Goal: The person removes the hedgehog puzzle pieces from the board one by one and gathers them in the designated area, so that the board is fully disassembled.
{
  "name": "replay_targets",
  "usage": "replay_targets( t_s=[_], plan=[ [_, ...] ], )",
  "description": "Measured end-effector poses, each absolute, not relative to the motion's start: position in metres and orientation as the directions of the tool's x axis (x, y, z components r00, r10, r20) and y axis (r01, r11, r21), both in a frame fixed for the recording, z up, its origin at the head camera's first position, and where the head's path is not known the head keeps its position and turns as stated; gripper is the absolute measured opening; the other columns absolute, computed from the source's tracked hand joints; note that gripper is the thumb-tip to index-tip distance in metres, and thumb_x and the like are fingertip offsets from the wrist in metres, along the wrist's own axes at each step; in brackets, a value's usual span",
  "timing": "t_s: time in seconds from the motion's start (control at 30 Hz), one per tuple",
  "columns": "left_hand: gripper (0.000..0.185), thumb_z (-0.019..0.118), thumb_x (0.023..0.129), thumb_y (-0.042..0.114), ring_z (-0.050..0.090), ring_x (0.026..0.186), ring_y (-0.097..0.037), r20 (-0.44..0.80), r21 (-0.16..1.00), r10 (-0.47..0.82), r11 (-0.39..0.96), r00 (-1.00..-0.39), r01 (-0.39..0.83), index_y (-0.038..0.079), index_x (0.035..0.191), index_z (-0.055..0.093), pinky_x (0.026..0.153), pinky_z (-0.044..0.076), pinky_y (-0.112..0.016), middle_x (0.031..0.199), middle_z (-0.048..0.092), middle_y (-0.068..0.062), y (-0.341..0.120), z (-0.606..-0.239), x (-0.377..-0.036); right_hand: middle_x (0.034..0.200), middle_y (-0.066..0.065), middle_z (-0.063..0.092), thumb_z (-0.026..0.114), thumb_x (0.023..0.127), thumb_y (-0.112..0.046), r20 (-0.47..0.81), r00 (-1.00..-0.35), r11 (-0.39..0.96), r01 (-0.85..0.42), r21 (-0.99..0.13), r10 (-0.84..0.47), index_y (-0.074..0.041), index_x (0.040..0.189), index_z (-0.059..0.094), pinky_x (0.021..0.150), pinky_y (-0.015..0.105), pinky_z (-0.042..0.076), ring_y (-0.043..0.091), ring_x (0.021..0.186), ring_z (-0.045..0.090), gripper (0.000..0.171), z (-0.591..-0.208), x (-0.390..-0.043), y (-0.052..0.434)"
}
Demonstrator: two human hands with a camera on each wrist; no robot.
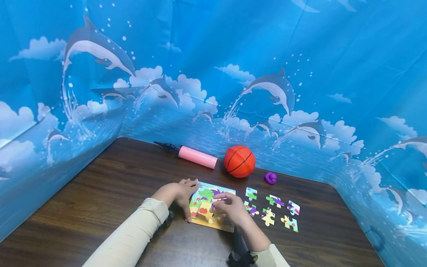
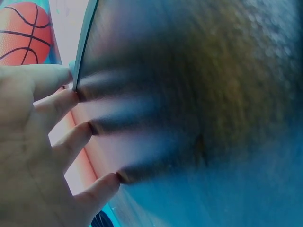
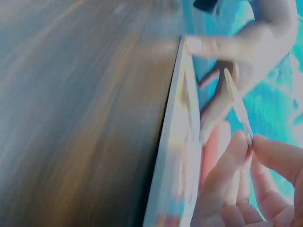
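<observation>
Puzzle board (image 1: 211,207) lies on the table (image 1: 100,193), partly assembled: left hand (image 1: 180,193) steadies its left edge with extended fingers, right hand (image 1: 230,209) pinches one piece (image 3: 236,101) above it, and six loose pieces (image 1: 271,211) remain unplaced beside it.

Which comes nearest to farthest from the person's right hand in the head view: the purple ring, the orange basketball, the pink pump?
Measured from the right hand, which pinches a puzzle piece over the puzzle board:
1. Orange basketball, straight beyond the hand by the backdrop.
2. Purple ring, beyond and to the right; too close to the ball's distance to rank firmly.
3. Pink pump, beyond and to the left, farthest.
</observation>
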State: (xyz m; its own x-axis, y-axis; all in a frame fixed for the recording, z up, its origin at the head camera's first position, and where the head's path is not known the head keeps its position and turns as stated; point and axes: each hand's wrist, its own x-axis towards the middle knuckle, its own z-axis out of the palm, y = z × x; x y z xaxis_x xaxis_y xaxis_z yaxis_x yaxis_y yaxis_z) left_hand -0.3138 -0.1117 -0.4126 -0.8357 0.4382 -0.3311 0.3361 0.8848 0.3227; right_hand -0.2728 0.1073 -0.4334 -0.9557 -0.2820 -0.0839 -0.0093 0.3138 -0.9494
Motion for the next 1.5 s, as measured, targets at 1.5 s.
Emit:
replay_targets(
  t_s=[1.5],
  plan=[
    [0.105, 0.086, 0.074, 0.045, 0.012, 0.15, -0.036, -0.341, 0.349, 0.4, 0.894, -0.851, 0.281, 0.008, 0.155, 0.032, 0.116, 0.018, -0.062, 0.164, 0.02, -0.009, -0.11, -0.416, -0.315, 0.093, 0.002, 0.059, 0.08, 0.08, -0.014, -0.056, -0.901, 0.775, -0.336, -0.535, -0.43, -0.015, 0.113, 0.071, 0.064, 0.034, 0.047, 0.016, 0.077, 0.055, 0.034, -0.424, -0.268, 0.124]
  ],
)
